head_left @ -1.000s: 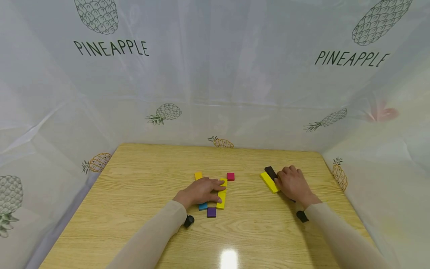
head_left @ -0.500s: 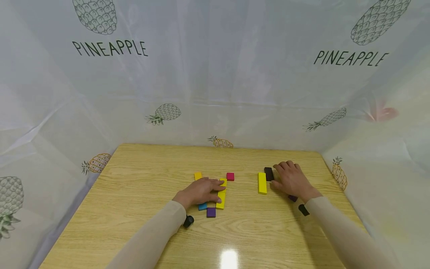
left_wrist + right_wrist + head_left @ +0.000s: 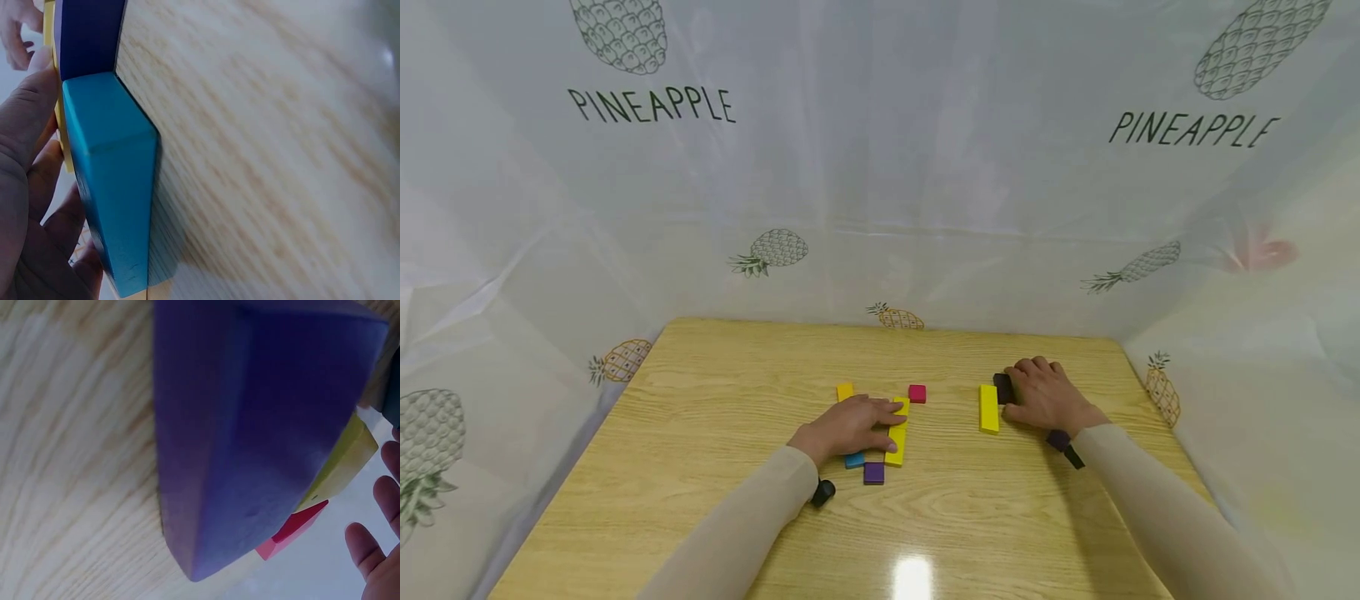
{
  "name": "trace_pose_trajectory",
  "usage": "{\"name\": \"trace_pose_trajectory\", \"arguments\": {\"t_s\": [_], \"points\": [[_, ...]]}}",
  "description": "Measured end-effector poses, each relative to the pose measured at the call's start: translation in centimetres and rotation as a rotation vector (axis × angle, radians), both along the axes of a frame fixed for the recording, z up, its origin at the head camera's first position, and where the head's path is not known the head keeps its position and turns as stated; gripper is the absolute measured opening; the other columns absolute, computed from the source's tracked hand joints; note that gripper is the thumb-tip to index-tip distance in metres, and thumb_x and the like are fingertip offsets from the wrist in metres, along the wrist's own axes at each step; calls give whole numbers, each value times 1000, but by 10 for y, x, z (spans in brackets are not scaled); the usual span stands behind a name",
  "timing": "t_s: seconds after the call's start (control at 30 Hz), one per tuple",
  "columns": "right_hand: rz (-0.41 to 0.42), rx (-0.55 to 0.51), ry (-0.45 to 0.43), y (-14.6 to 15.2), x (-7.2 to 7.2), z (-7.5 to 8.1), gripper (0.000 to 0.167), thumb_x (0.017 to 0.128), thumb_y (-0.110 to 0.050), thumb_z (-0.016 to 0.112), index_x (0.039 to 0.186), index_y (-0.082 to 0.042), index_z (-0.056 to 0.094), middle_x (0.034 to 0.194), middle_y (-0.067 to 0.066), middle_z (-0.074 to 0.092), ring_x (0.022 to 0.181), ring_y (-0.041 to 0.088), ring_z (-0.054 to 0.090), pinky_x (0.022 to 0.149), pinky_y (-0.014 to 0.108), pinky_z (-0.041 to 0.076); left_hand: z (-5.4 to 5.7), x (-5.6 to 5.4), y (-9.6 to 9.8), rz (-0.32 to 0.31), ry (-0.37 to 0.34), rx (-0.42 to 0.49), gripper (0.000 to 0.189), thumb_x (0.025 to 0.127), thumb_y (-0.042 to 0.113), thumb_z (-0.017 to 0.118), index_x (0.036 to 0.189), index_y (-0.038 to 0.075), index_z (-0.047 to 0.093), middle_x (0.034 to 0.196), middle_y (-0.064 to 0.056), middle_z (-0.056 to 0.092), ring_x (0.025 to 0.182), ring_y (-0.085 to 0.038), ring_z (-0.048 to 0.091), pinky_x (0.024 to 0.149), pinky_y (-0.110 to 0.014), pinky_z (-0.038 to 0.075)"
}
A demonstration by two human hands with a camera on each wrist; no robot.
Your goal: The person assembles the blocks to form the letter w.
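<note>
In the head view my left hand (image 3: pixel 853 425) lies over a group of coloured blocks, its fingertips resting on a yellow block strip (image 3: pixel 896 448). Around that hand show an orange block (image 3: pixel 845 391), a blue block (image 3: pixel 854 460) and a purple block (image 3: pixel 873 473); the middle of the group is hidden beneath the palm. My right hand (image 3: pixel 1048 396) is at a black block (image 3: pixel 1003 388), thumb and fingertips right at its edge, fingers loosely bent. A yellow block (image 3: pixel 988 409) lies along the black block's left side. The right wrist view shows spread fingers (image 3: pixel 389 506).
Beyond the left group sits a red block (image 3: pixel 917 393). Another purple block (image 3: pixel 1059 440) lies below my right wrist and looms large in the right wrist view. The wooden table (image 3: pixel 737 358) is enclosed by a pineapple-print curtain (image 3: pixel 940 167).
The yellow and black blocks by my right hand have turned from slanted to nearly straight. My right hand has shifted slightly away from me, uncovering the right purple block. The left hand stays put.
</note>
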State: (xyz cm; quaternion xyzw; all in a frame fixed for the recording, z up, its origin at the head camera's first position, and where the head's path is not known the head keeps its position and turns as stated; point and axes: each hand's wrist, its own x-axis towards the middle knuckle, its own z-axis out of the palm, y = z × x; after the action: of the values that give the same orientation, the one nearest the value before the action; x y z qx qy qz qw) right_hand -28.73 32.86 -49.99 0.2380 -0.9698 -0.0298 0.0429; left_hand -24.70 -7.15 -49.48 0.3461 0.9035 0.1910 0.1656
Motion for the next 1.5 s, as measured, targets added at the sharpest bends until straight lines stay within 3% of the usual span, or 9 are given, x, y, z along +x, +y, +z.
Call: {"name": "trace_pose_trajectory", "arguments": {"t_s": [0.37, 0.53, 0.67, 0.83, 1.1, 1.5], "points": [[-25, 7, -19, -1, -1, 4, 64, 94, -48, 71, 134, 1, 60, 132, 23, 58, 122, 45, 51, 100, 66, 43, 0, -1, 1, -2, -2, 14, 59, 103, 42, 68, 156, 23, 54, 168, 8, 40, 159, -19, 33, 134, -43, 19], [2, 20, 77, 0, -1, 5, 60, 90, -46, 74, 124, 1, 58, 120, 21, 59, 110, 42, 53, 92, 61, 45, 0, 0, 1, 0, -5, 16, 58, 103, 41, 68, 156, 23, 54, 168, 9, 39, 159, -18, 33, 134, -43, 18], [23, 42, 162, -3, -3, 8, 61, 89, -48, 75, 121, 1, 59, 120, 21, 60, 111, 42, 54, 93, 59, 45, -1, 1, 0, -2, -7, 12, 58, 103, 42, 68, 156, 23, 54, 168, 8, 40, 159, -18, 33, 134, -43, 19], [31, 60, 205, -12, -3, 16, 66, 89, -51, 78, 124, 1, 60, 125, 21, 61, 116, 42, 55, 97, 60, 45, -2, 1, 0, -1, -7, 7, 58, 103, 42, 67, 156, 23, 54, 168, 8, 41, 159, -18, 34, 134, -43, 19], [121, 102, 267, -34, 2, 21, 67, 87, -54, 80, 120, 0, 59, 117, 18, 60, 105, 37, 53, 91, 52, 46, 0, 1, 0, 3, -2, 1, 59, 103, 43, 67, 157, 24, 54, 168, 9, 40, 159, -18, 34, 134, -43, 20], [222, 17, 223, -78, 18, 13, 68, 85, -56, 83, 125, -4, 65, 118, 12, 65, 107, 33, 55, 91, 51, 49, -2, -2, 0, -10, 7, 0, 59, 103, 43, 67, 157, 23, 54, 168, 8, 40, 159, -19, 34, 134, -44, 19]]}}
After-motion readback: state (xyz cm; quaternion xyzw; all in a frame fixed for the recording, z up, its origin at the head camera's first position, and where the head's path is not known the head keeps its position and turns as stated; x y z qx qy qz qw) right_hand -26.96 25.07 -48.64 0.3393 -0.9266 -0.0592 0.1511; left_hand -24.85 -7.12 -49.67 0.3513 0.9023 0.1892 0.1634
